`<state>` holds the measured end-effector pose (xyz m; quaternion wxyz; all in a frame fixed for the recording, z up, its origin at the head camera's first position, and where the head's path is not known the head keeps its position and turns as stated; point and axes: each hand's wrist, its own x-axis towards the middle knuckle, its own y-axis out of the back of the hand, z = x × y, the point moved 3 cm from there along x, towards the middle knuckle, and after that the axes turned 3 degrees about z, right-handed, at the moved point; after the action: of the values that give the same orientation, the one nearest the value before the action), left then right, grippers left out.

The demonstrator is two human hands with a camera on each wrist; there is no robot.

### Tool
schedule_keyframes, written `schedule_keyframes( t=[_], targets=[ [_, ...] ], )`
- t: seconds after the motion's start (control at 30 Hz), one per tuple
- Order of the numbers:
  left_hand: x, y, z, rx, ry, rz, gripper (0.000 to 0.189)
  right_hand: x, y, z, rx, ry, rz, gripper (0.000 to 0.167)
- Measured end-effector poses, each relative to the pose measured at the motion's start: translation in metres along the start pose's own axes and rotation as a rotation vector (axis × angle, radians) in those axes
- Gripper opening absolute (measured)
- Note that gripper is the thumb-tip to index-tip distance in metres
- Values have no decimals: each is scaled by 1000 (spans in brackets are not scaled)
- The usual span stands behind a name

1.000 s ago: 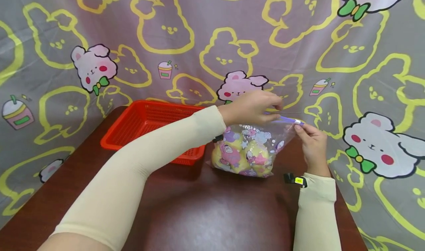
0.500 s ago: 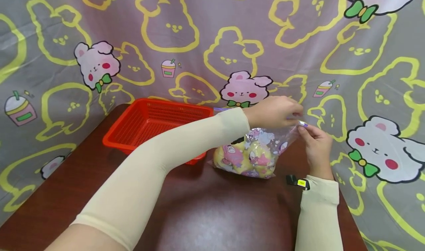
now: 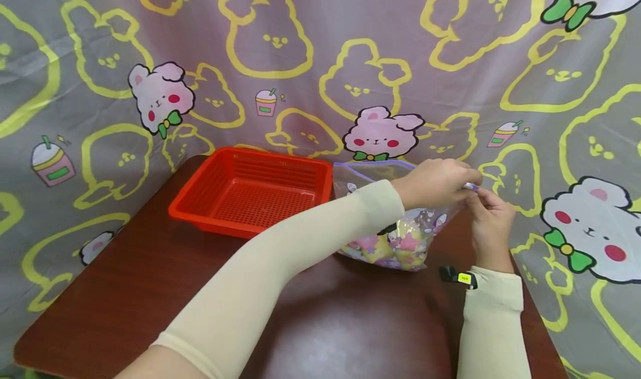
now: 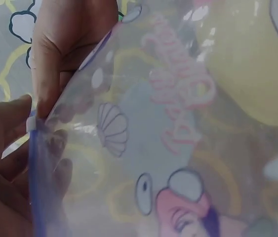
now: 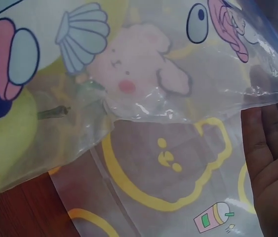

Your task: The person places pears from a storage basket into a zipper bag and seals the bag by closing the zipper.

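Note:
A clear zip bag (image 3: 410, 240) printed with cartoon figures and shells stands on the table, bulging at the bottom with several yellow fruits. One fruit (image 5: 10, 148) shows a brown stem through the plastic in the right wrist view. Along the bag's top runs a purple zip strip (image 4: 36, 187) with a white slider (image 4: 31, 123) at its right end. My left hand (image 3: 438, 181) reaches across the bag and pinches the strip at the slider. My right hand (image 3: 493, 223) pinches the bag's upper right corner, fingertips close against the left hand's.
Left of the bag is a red plastic basket (image 3: 200, 220) with a perforated floor, nothing in it. Both stand on a dark red-brown table (image 3: 125, 290). A grey curtain (image 3: 295, 50) with cartoon rabbits hangs close behind and along the right side.
My left hand has moved right along the zip strip to the slider at the corner. The right hand keeps its hold there. The head view has turned slightly left.

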<state>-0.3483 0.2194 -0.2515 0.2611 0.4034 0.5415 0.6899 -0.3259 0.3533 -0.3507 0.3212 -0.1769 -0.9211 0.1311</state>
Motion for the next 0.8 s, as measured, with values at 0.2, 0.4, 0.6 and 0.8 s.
schedule_keyframes(
  t=[0.2, 0.4, 0.6, 0.8],
  targets=[
    [-10, -4, -1, 45, 70, 42, 16, -5, -6, 1, 73, -25, -15, 14],
    [-12, -8, 3, 110, 66, 59, 21, -9, -4, -2, 111, -32, 23, 15],
    [-8, -10, 8, 147, 54, 65, 20, -8, 4, -6, 111, -35, 40, 13],
    [-5, -6, 4, 84, 106, 49, 17, -7, 1, -5, 149, -32, 24, 11]
  ],
)
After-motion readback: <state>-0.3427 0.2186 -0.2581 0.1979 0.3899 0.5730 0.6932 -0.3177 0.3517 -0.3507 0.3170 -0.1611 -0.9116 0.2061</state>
